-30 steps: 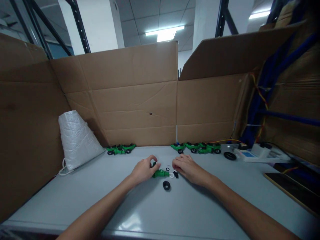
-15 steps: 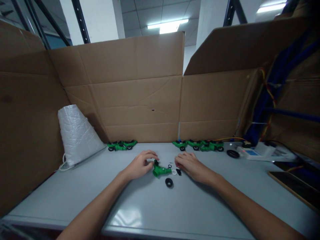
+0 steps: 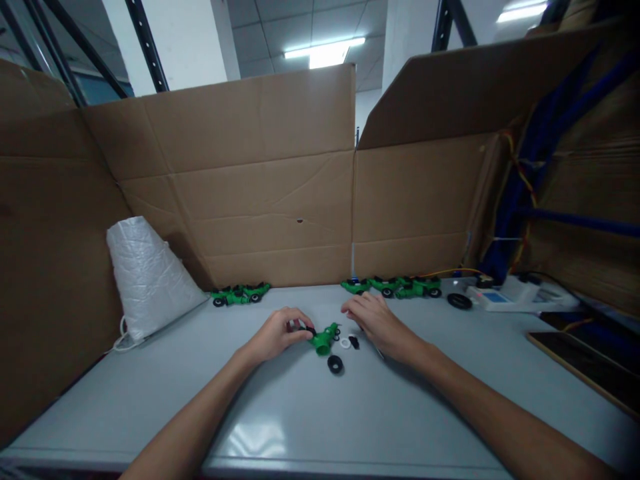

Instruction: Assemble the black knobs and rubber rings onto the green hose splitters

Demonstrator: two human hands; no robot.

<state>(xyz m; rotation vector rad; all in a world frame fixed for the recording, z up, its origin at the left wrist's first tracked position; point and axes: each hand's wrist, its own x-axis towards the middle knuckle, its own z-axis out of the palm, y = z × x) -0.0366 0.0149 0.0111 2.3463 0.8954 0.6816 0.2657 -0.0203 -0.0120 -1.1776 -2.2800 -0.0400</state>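
Note:
My left hand (image 3: 277, 335) is closed with its fingertips on the black part of a green plastic fitting (image 3: 323, 341), which has a round opening facing me and a narrower end pointing right and away. My right hand (image 3: 377, 321) hovers low to the right, fingers curled. A thin metal rod (image 3: 379, 351) sticks out beneath its palm; the rod's other end is hidden. Between the hands lie a white ring (image 3: 345, 343), a small black piece (image 3: 354, 342) and small black rings (image 3: 337, 335). Nearer me lies a thick black ring (image 3: 335, 365).
Green-and-black assemblies stand along the back, a left group (image 3: 240, 294) and a right group (image 3: 393, 287). A silvery padded bag (image 3: 153, 283) leans at left. On the right are a black disc (image 3: 459, 301), a white device (image 3: 520, 297) and a dark board (image 3: 580, 367). Cardboard walls (image 3: 270, 180) enclose the table (image 3: 300, 427).
My left hand now grips the green fitting, which has turned so its narrow end points away. A thin rod now shows under my right hand. The view has shifted slightly.

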